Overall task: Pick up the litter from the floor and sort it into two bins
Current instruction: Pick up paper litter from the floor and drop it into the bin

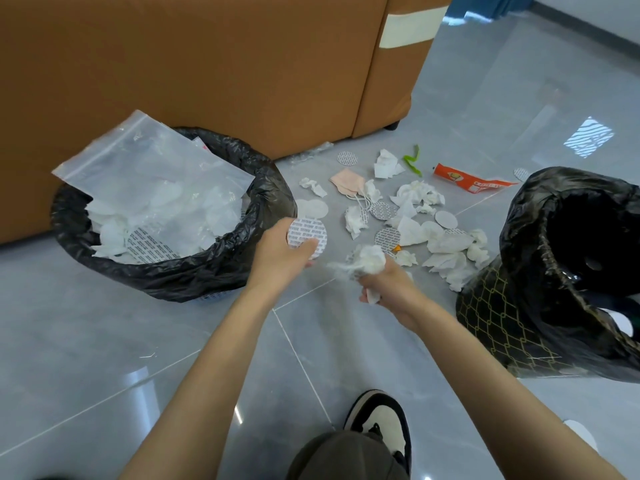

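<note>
Head view | I'm watching left hand (277,252) fingers (306,244) pinching the printed disc (306,233), left bin (273,183) lying just left of it | right hand (391,289) clenching a tissue wad (370,263), right bin (519,237) off to its right | more litter (415,199) lying on floor (138,341) ahead.

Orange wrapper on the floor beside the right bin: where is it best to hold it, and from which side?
Pinch the orange wrapper from above at its left end, which looks puffed up off the floor. The right end lies flat and torn, so it would probably be harder to lift.
</note>
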Motion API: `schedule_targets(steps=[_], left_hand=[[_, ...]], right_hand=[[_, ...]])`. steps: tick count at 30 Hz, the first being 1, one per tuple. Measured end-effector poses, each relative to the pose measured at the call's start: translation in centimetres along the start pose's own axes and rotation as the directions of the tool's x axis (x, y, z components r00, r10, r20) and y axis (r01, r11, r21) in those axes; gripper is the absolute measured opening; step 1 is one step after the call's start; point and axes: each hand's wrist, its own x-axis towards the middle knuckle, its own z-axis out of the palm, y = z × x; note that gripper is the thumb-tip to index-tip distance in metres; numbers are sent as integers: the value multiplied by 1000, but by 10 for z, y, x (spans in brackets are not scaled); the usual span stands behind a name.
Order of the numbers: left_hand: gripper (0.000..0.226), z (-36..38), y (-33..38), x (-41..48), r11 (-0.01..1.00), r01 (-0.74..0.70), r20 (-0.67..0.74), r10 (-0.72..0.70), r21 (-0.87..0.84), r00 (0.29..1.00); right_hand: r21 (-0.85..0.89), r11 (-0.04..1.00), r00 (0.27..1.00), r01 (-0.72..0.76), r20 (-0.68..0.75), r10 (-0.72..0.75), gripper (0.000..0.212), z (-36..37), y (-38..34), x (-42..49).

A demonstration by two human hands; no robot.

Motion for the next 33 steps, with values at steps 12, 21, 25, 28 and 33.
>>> schedule_targets(steps=[12, 21, 25, 28, 33], left_hand=[[39, -77, 41, 2, 973, -195, -341, 225, 121, 913], [41, -131, 20, -6, 924, -167, -495, 330, 345, 803], [50, -150, 9, -2, 880, -130, -454, 356, 456, 817], [54, -156, -3, 4, 821, -43, -396, 320, 569, 861], [54, -156, -12, 6, 713, 34, -320, 272, 701, 908]], right_hand=[[-122, 936, 938, 330, -72, -340, 17, 72, -113, 23], [-395, 745, 837, 538, 140, -530, 26, 156, -154, 34], [-601, 596, 831, 532, 239, -502, 54, 173, -152, 35], [-686, 486, 802, 542, 248, -543, 76, 173, -149, 33], [-744, 290, 721, 602, 350, -598, 71, 160, -131, 28]])
